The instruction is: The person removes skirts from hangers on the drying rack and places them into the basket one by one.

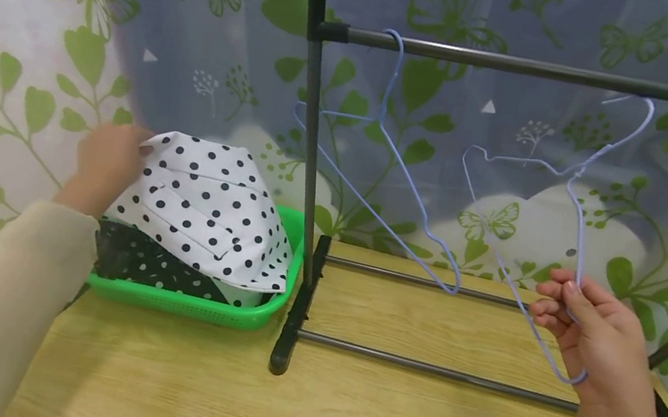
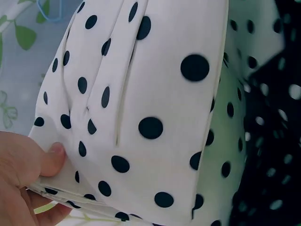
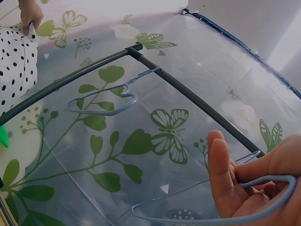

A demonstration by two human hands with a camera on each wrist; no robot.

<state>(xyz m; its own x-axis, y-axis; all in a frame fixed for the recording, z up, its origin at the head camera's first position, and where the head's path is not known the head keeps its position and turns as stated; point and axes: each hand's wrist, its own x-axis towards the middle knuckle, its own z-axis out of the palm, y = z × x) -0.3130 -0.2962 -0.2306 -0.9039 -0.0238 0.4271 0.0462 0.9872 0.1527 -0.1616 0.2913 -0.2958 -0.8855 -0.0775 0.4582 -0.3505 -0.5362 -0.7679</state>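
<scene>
My left hand (image 1: 110, 160) pinches the upper left edge of a white cloth garment with black polka dots (image 1: 204, 199). In the left wrist view, the thumb lies on top of the garment (image 2: 150, 103) and fingers are under its folded edge. Part of the garment rests over a green basket (image 1: 187, 306). A black cloth with white dots (image 1: 148, 263) lies beneath it. On the right, my right hand (image 1: 599, 331) holds one side of a light blue wire hanger (image 1: 581, 229) between thumb and fingers. The hook of this hanger is at the rail; whether it bears on it is unclear.
A second blue hanger (image 1: 403, 165) hangs from the left end of the dark rack's top rail (image 1: 495, 60). The rack's lower bars (image 1: 414, 362) stand on a wooden surface (image 1: 201, 384). Behind hangs a leaf-patterned curtain (image 1: 213, 58).
</scene>
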